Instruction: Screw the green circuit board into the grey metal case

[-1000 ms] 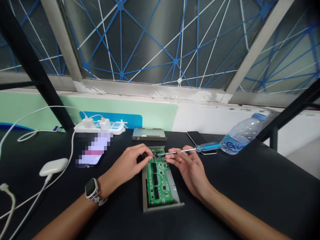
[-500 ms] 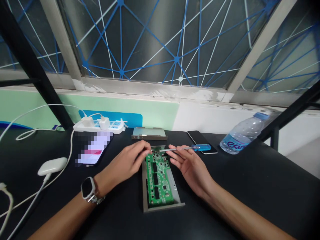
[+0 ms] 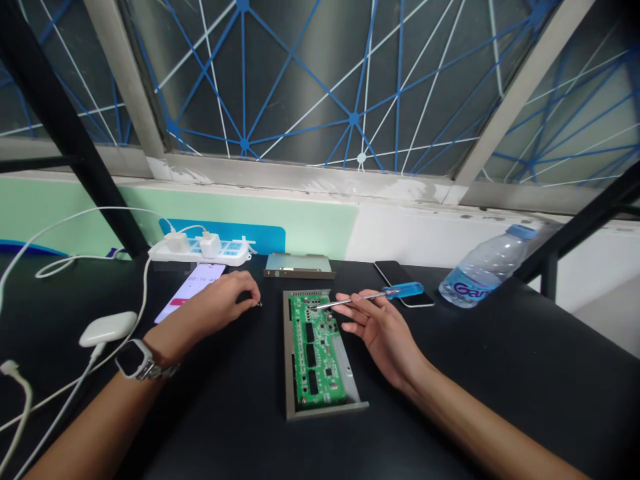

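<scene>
A green circuit board (image 3: 325, 360) sits in a grey metal tray (image 3: 289, 360) on the black table. My right hand (image 3: 383, 330), to the right of the board, holds a screwdriver (image 3: 403, 291) with a clear blue handle. Its thin metal shaft slants left, and its tip is over the upper part of the board; whether it touches cannot be told. To the left of the tray, my left hand (image 3: 227, 300) has thumb and forefinger pinched on a tiny metal piece (image 3: 260, 304) that looks like a screw. That hand partly covers a lit phone (image 3: 195, 280).
A metal cover (image 3: 299, 267) lies behind the tray. At the back left stand a power strip (image 3: 225, 252) and a white earbud case (image 3: 107, 329) among cables. A dark phone (image 3: 400, 280) and a water bottle (image 3: 480, 270) are on the right.
My left hand has moved left, off the board's upper edge, with the tiny metal piece pinched in it. The screwdriver's tip has shifted slightly lower and left, and its handle is raised a little.
</scene>
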`<state>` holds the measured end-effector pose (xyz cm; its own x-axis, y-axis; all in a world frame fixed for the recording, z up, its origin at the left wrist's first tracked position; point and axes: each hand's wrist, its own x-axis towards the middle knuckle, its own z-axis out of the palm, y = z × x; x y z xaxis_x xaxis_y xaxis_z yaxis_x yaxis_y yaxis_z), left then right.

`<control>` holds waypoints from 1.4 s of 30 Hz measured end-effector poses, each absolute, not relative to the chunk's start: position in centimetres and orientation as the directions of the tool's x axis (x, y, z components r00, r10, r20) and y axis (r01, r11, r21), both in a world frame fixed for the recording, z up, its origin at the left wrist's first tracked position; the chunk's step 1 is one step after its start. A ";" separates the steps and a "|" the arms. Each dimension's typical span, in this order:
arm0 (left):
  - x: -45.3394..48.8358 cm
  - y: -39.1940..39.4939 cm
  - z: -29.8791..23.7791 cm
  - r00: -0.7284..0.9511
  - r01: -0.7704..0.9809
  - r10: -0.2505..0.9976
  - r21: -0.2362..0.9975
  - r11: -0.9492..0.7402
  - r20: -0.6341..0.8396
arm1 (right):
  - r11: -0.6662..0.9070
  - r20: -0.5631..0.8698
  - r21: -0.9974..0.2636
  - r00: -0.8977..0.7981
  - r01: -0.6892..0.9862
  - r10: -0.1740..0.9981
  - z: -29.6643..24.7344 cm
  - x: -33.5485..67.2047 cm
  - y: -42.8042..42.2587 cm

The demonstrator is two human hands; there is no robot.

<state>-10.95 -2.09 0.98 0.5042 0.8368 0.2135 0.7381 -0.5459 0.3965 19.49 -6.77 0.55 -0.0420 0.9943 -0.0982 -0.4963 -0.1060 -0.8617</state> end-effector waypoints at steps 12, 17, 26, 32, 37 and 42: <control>-10.2 -2.7 1.6 0.506 0.727 0.817 0.372 -0.577 0.277 | -0.075 -0.062 -0.885 -0.042 -0.460 0.997 0.5 19.7 -6.7; -7.5 -5.1 3.3 0.595 0.678 0.765 0.356 -0.643 0.248 | -0.018 -0.018 -0.900 -0.006 -0.436 1.000 1.0 19.9 -6.4; -2.3 -6.0 6.2 0.727 0.664 0.686 0.229 -0.712 0.025 | 0.063 0.057 -0.906 0.027 -0.419 0.998 1.3 20.9 -5.7; 0.6 -6.4 4.9 0.774 0.595 0.623 0.204 -0.778 0.117 | 0.239 0.219 -0.908 0.095 -0.345 0.971 2.4 22.0 -5.0; 4.6 -7.8 4.2 0.768 0.580 0.632 0.308 -0.754 0.102 | 0.355 0.326 -0.895 0.147 -0.271 0.934 3.0 22.9 -4.5; 6.1 -7.1 2.7 0.576 0.686 0.810 0.471 -0.554 0.114 | 0.416 0.387 -0.882 0.165 -0.220 0.907 2.9 23.2 -4.2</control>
